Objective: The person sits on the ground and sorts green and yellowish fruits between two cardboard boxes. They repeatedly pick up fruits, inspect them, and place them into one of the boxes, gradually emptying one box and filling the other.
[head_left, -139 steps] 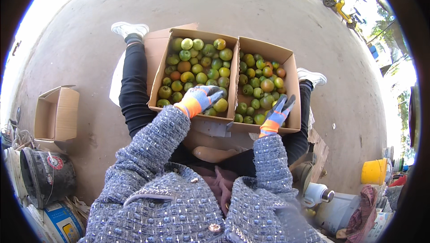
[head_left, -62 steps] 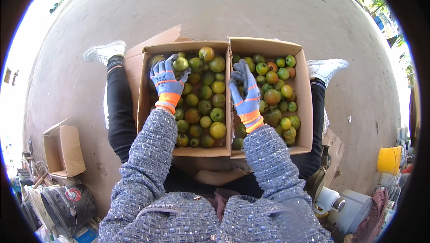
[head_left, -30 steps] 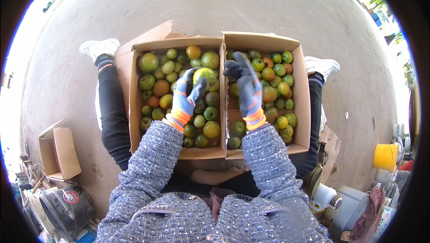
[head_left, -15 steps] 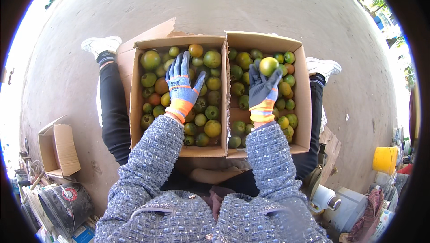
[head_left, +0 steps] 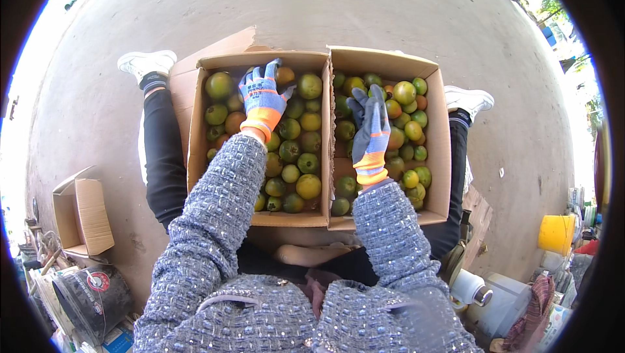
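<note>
Green, yellow-green and orange tomatoes fill the left cardboard box. At its far side my left hand, in a blue-grey glove with an orange cuff, bends its fingers down among them. Whatever lies under those fingers is hidden; an orange tomato sits beside them. Over the right cardboard box my right hand, gloved alike, is open with its fingers apart and nothing in them. Just to its right a large yellow-green tomato rests on the others. Bare cardboard shows at that box's near left.
The boxes stand between my outstretched legs on a concrete floor. A smaller cardboard box lies at the left, near a black bucket. At the right are a yellow bucket and a white jug.
My right hand has let go of the large yellow-green tomato in the right box and drawn left. My left hand has moved slightly farther away, its fingers now bent down.
</note>
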A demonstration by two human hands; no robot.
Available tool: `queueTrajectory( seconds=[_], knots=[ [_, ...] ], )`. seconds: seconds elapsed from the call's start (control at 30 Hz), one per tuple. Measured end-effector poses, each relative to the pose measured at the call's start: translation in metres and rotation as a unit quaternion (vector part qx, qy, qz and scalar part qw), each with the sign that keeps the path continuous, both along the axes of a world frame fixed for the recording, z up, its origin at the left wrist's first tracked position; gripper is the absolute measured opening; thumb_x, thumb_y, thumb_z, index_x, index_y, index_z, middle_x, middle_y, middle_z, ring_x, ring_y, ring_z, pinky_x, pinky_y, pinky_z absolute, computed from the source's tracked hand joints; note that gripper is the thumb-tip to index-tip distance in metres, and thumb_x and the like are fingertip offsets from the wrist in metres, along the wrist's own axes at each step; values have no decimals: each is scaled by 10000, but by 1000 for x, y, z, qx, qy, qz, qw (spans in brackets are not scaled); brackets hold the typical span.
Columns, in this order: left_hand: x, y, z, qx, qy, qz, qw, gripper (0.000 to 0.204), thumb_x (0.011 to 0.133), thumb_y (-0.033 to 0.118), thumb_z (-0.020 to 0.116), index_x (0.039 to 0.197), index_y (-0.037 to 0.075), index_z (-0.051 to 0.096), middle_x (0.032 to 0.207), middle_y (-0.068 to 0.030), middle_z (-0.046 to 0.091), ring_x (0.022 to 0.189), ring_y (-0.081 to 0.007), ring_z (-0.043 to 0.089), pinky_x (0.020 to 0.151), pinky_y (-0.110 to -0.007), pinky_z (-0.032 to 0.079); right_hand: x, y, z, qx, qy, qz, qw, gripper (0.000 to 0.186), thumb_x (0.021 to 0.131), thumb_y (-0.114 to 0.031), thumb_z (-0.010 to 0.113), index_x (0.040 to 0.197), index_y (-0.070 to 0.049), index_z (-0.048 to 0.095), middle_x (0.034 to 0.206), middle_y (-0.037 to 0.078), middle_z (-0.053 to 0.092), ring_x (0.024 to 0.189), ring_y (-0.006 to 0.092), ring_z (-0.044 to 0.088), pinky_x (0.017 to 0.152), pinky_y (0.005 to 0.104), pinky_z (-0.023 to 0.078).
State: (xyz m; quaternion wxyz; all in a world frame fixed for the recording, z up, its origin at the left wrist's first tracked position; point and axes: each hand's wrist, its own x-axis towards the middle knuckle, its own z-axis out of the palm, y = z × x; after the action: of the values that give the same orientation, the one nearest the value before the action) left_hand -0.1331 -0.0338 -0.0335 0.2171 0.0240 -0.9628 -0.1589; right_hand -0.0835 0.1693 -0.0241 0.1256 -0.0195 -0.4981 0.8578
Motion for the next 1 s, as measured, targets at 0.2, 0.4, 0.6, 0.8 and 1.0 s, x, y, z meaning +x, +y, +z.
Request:
queueTrajectory(
  seconds=[0.2,0.4,0.6,0.8,1.0],
  knots=[
    [36,2,21,405,7,-83,910,294,825,264,744,1001,42,667,841,-48,669,742,-152,608,677,-252,482,15,-8,30,605,277,-42,746,762,725,-300,761,1375,-51,449,1324,126,525,1176,320,500,1061,465,332],
    [72,37,36,431,9,-165,887,175,908,171,624,983,15,654,795,-133,649,701,-217,613,661,-328,481,12,-2,25,602,281,4,747,760,644,-239,795,1343,-128,517,1198,33,614,1071,250,558,1017,424,374],
    [23,29,5,50,-12,-128,990,702,793,352,700,1402,159,407,1343,-147,495,1247,-316,448,1057,-471,297,8,-12,19,56,53,6,997,575,867,-73,669,1386,-58,422,1164,126,625,1040,210,598,911,314,475],
    [5,37,9,-113,-109,-100,983,777,724,387,762,1385,174,413,1301,-147,493,1236,-315,451,1059,-470,293,-10,25,-9,-161,27,-151,975,527,966,-233,561,1401,-38,337,1253,171,556,1113,282,577,976,402,480],
    [45,39,15,414,6,-106,904,405,838,325,718,1107,47,597,916,-61,638,855,-177,579,792,-308,451,7,5,21,-31,25,-10,999,438,969,-181,553,1362,-22,444,1138,143,622,959,183,603,871,305,496]
  ],
)
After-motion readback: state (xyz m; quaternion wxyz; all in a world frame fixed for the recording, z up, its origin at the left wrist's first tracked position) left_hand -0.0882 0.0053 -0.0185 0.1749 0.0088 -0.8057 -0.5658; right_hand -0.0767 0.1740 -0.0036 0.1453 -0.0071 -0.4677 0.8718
